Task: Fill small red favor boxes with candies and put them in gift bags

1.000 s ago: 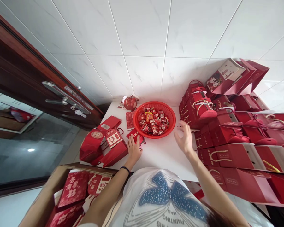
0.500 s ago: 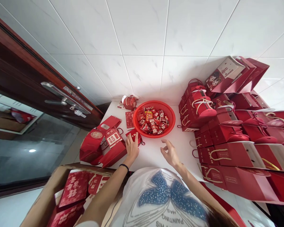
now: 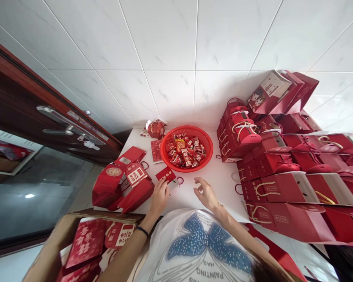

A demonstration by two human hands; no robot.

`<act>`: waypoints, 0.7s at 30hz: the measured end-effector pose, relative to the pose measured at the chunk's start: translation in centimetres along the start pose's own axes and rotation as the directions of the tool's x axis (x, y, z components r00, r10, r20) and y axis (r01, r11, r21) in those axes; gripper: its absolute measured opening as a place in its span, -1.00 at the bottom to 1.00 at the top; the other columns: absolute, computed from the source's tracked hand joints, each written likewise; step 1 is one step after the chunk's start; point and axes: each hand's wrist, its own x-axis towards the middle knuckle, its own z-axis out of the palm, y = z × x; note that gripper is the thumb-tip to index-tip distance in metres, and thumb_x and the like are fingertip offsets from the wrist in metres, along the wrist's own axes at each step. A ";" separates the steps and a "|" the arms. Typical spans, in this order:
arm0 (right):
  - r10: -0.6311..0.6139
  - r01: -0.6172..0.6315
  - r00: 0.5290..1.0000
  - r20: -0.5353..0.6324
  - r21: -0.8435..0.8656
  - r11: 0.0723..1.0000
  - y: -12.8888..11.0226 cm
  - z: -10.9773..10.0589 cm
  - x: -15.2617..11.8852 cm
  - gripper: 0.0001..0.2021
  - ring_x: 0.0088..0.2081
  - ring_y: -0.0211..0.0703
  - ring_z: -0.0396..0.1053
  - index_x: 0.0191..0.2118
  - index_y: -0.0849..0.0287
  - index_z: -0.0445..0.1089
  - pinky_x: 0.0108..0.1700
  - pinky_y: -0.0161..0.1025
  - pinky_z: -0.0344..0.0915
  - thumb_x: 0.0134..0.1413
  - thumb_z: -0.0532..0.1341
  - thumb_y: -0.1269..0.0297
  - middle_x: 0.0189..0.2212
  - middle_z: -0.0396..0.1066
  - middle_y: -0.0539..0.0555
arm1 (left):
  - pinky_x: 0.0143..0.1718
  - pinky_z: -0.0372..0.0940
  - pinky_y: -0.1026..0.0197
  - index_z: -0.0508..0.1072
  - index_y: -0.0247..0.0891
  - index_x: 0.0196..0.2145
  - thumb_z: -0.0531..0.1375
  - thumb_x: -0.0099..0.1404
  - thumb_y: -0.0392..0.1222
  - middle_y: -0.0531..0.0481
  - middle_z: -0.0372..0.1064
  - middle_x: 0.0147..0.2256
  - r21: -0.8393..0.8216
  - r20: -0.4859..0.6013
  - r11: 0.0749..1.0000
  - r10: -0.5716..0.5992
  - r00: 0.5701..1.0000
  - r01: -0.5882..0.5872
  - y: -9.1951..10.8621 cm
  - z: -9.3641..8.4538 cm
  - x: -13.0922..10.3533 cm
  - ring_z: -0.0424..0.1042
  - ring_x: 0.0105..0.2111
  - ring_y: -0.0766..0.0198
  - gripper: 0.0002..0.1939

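Observation:
My left hand [image 3: 160, 196] holds a small red gift box [image 3: 166, 174] by its near edge, just in front of the candy basket. The box has light lettering on its top and a dark red cord loop at its right side. My right hand [image 3: 206, 194] hovers over the white table [image 3: 188, 199], fingers apart and bent, with nothing in it. Behind both hands stands a round red plastic basket [image 3: 208, 145] with wrapped candies [image 3: 187, 150] inside. Left of my left hand lie opened red bags [image 3: 137, 188] with cord handles.
Many red gift bags [image 3: 270, 188] stand in rows at the right. A cardboard box [image 3: 51, 250] of red packages is at the lower left. A red jar-like item [image 3: 156, 129] and flat red card [image 3: 156, 150] lie beside the basket. A door [image 3: 23, 102] is left.
My left hand has drawn back toward me a little, and the small box now shows its lettered top and pale side. My right hand stays near the same place. The whole view has shifted slightly.

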 end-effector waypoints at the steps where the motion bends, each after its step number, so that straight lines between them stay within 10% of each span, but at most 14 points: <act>1: -0.011 0.011 1.000 0.017 -0.004 1.000 -0.2 0.1 0.0 -0.59 -0.41 -0.24 0.44 0.04 0.06 0.37 -0.20 -0.19 0.45 0.03 0.16 0.42 -0.12 0.48 0.09 | 0.14 0.32 -0.04 0.53 -0.25 -0.06 -0.04 0.40 -0.19 -0.20 0.49 0.02 -0.042 -0.003 0.999 -0.001 1.000 0.001 0.4 -0.3 -0.4 0.41 0.09 0.01 -0.63; 7: -0.186 0.189 0.978 0.099 -0.030 0.981 -1.5 0.1 -0.2 -0.81 0.18 0.04 0.32 -0.23 0.09 0.50 0.16 -0.03 0.29 0.06 0.20 0.44 0.08 0.38 0.19 | -0.17 0.40 0.18 0.52 -0.20 -0.12 -0.05 0.42 -0.15 -0.08 0.57 -0.25 -0.282 0.125 0.958 -0.023 0.992 0.058 4.5 -2.4 -0.2 0.52 -0.25 0.17 -0.65; 17: -0.194 0.201 0.979 0.055 -0.173 0.964 -0.4 -0.2 -0.7 -0.58 0.21 0.13 0.29 0.10 -0.06 0.48 0.21 0.08 0.27 0.09 0.27 0.30 0.24 0.26 0.15 | -0.11 0.40 0.20 0.42 -0.14 0.06 0.04 0.40 -0.20 -0.04 0.54 -0.05 -0.510 0.141 0.858 0.018 0.990 0.057 6.8 -0.1 2.1 0.53 -0.14 0.19 -0.67; 21: -0.049 0.045 0.999 -0.019 -0.176 0.983 1.8 0.0 -0.5 -0.59 0.01 0.05 0.46 0.08 0.07 0.47 0.03 -0.01 0.43 0.08 0.19 0.35 0.08 0.42 0.21 | -0.06 0.39 0.16 0.55 -0.19 -0.18 0.01 0.38 -0.28 -0.08 0.57 -0.19 -0.559 0.137 0.828 0.045 0.990 0.040 6.1 1.2 2.7 0.53 -0.15 0.17 -0.70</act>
